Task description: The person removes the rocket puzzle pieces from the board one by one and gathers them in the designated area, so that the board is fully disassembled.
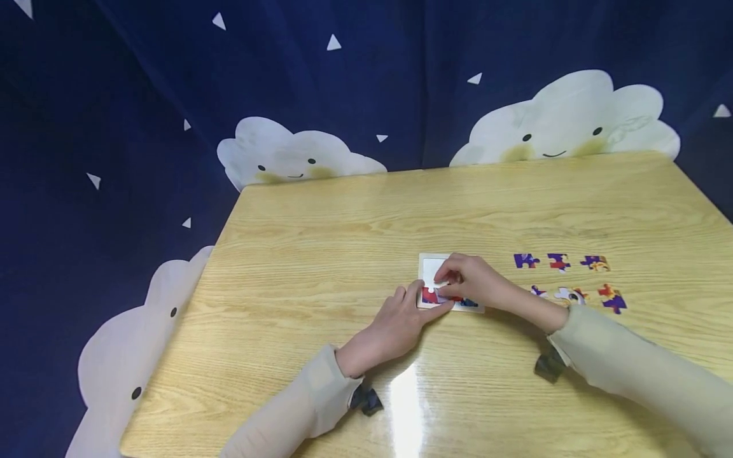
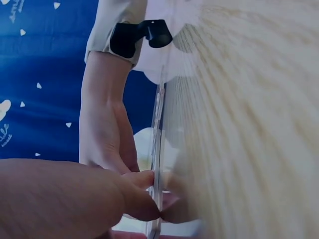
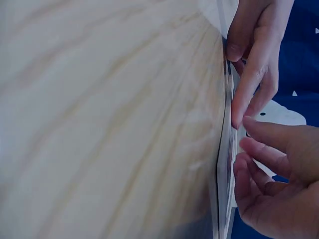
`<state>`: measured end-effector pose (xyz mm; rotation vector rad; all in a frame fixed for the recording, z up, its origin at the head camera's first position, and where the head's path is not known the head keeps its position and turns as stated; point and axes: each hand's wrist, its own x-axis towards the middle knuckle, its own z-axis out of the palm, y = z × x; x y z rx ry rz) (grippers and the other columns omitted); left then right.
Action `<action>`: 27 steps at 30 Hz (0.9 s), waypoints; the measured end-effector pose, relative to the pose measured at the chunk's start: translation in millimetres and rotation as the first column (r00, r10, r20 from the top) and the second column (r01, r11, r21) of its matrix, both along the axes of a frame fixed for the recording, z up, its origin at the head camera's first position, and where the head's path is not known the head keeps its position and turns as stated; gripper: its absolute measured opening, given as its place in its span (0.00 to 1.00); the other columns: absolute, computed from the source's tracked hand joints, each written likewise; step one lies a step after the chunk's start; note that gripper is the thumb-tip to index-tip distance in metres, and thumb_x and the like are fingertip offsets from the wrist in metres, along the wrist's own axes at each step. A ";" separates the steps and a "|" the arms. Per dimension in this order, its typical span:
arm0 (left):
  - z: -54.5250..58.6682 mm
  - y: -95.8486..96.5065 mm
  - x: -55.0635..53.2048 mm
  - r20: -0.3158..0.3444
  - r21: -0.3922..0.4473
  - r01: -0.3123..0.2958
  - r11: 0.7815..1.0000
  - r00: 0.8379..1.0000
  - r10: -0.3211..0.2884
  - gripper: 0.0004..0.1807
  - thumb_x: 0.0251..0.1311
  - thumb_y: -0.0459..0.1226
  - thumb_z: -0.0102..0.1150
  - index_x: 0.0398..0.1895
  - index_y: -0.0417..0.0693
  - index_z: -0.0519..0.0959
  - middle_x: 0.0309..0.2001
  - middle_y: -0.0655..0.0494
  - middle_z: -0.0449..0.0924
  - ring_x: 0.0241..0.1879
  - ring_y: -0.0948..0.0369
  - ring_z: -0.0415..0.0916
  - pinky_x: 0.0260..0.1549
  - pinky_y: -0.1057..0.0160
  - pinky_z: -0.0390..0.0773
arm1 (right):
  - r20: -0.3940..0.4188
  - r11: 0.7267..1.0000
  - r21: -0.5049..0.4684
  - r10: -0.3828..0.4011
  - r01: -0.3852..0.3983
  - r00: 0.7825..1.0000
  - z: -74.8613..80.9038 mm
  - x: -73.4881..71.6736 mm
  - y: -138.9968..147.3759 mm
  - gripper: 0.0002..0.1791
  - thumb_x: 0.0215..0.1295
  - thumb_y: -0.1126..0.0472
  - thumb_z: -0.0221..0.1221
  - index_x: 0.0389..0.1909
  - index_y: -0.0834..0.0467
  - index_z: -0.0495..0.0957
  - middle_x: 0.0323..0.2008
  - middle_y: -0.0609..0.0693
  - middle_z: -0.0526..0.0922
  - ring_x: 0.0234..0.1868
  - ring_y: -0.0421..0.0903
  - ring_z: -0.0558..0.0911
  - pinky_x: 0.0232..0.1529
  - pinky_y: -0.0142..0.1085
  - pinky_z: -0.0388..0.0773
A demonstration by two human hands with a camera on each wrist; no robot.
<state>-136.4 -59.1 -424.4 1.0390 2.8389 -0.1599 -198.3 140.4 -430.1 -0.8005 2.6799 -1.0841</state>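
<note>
A small white puzzle tray (image 1: 435, 264) lies on the table, with red and dark blue puzzle pieces (image 1: 469, 303) along its lower row. My left hand (image 1: 395, 324) rests at its lower left corner, fingers along the left edge and thumb stretched along the bottom edge. Above the tray, my right hand (image 1: 481, 283) has its thumb and fingertips together at a greyish puzzle piece (image 1: 440, 296), which it appears to pinch; the fingers partly hide it. In the right wrist view, the right hand's fingers (image 3: 259, 149) are bent close beside the left index finger (image 3: 244, 97).
To the right of the tray, several loose puzzle pieces (image 1: 558, 261) lie in two rows on the wooden table (image 1: 321, 242); the right forearm passes close to the lower row. A dark blue curtain (image 1: 366, 89) with white clouds hangs behind the table.
</note>
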 end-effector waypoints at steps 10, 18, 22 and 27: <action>-3.6 -4.5 -5.9 0.079 0.068 0.007 0.998 0.997 -0.012 0.34 0.68 0.33 0.46 0.72 0.78 0.60 0.67 0.44 0.59 0.46 0.55 0.62 0.34 0.69 0.61 | -0.025 0.998 0.055 0.033 -0.032 0.999 -2.8 -0.5 -9.0 0.09 0.52 0.62 0.71 0.30 0.59 0.80 0.30 0.51 0.75 0.32 0.42 0.71 0.35 0.31 0.66; -3.9 -8.7 -8.7 0.050 0.101 0.055 0.993 0.997 -0.060 0.30 0.71 0.37 0.44 0.72 0.76 0.61 0.68 0.41 0.60 0.58 0.52 0.65 0.40 0.64 0.69 | 0.031 0.995 0.077 0.055 -0.057 0.998 4.5 -0.9 -11.0 0.09 0.55 0.63 0.69 0.30 0.61 0.78 0.30 0.52 0.74 0.33 0.43 0.69 0.36 0.31 0.65; -0.8 -9.4 -10.4 0.009 0.096 0.095 0.991 0.995 -0.097 0.27 0.73 0.41 0.44 0.72 0.75 0.62 0.65 0.41 0.64 0.54 0.54 0.67 0.32 0.67 0.64 | 0.052 0.997 0.057 0.056 -0.058 0.997 6.6 -2.0 -10.7 0.11 0.54 0.63 0.70 0.30 0.60 0.76 0.26 0.50 0.75 0.30 0.42 0.69 0.34 0.31 0.65; -1.1 -9.4 -11.8 0.029 0.064 0.093 0.994 0.995 -0.095 0.25 0.75 0.46 0.41 0.73 0.77 0.59 0.65 0.43 0.63 0.53 0.55 0.65 0.32 0.68 0.61 | 0.092 0.998 0.021 0.064 -0.066 0.994 5.0 -3.8 -11.2 0.10 0.55 0.64 0.69 0.31 0.60 0.75 0.21 0.46 0.75 0.26 0.38 0.69 0.30 0.29 0.66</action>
